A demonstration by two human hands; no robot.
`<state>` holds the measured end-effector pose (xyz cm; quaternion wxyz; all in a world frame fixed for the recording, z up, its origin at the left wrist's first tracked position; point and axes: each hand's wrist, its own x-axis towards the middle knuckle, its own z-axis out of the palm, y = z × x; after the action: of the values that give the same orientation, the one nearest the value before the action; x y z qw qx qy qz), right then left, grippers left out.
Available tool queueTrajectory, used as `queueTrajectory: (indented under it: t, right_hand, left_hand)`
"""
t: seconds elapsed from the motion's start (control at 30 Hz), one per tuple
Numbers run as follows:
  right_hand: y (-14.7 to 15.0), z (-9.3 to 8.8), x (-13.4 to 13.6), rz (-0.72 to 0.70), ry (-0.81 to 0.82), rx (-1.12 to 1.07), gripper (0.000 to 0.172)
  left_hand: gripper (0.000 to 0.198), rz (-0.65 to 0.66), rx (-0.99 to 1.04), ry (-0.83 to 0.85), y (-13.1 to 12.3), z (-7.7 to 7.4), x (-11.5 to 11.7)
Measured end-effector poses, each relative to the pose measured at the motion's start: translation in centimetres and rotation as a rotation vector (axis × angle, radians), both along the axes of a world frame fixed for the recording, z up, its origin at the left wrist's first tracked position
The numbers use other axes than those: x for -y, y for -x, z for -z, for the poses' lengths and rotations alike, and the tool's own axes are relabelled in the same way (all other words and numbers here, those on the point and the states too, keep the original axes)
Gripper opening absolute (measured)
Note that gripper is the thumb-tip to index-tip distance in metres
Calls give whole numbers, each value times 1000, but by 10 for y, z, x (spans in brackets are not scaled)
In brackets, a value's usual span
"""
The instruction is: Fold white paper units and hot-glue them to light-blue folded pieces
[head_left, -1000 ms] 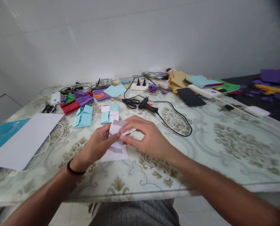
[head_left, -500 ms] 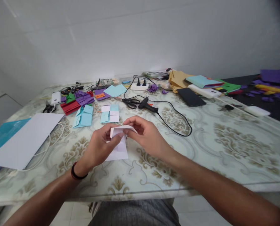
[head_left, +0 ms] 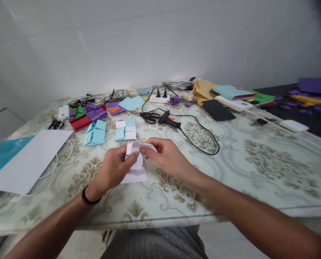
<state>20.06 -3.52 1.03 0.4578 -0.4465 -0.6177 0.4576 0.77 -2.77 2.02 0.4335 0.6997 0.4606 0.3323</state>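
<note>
Between my two hands is a piece of white paper (head_left: pixel 137 163), folded, held just above the patterned tablecloth. My left hand (head_left: pixel 115 163) pinches its left side, thumb on the near face and fingers behind. My right hand (head_left: pixel 167 155) grips the upper right edge between thumb and fingers; some of those fingertips are hidden by the paper. Below the held part, another white paper sheet (head_left: pixel 134 178) shows flat on the table; whether it is joined to the held part I cannot tell. Just beyond lie a folded blue-and-white paper piece (head_left: pixel 125 129) and a folded light blue paper piece (head_left: pixel 96 133).
A black glue gun (head_left: pixel 169 119) with a looped cord and black scissors (head_left: pixel 150 117) lie beyond my hands. White sheets (head_left: pixel 32 160) rest at left. Coloured folded papers (head_left: pixel 95 112), a power strip (head_left: pixel 159 98) and a black phone (head_left: pixel 219 109) stand further back.
My right fingers have come lower and closer over the paper's top edge. The held flap has tilted, showing more of its folded face. The things on the table have not moved.
</note>
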Motion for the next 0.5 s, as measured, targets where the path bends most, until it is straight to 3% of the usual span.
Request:
queueTrajectory:
  t: [0.27, 0.5]
  right_hand:
    - [2, 2, 0, 34, -31, -152, 11]
    - [7, 2, 4, 70, -117, -229, 2]
  left_hand:
    - [36, 39, -72, -91, 0, -3, 1]
    - [25, 56, -107, -189, -6, -6, 7]
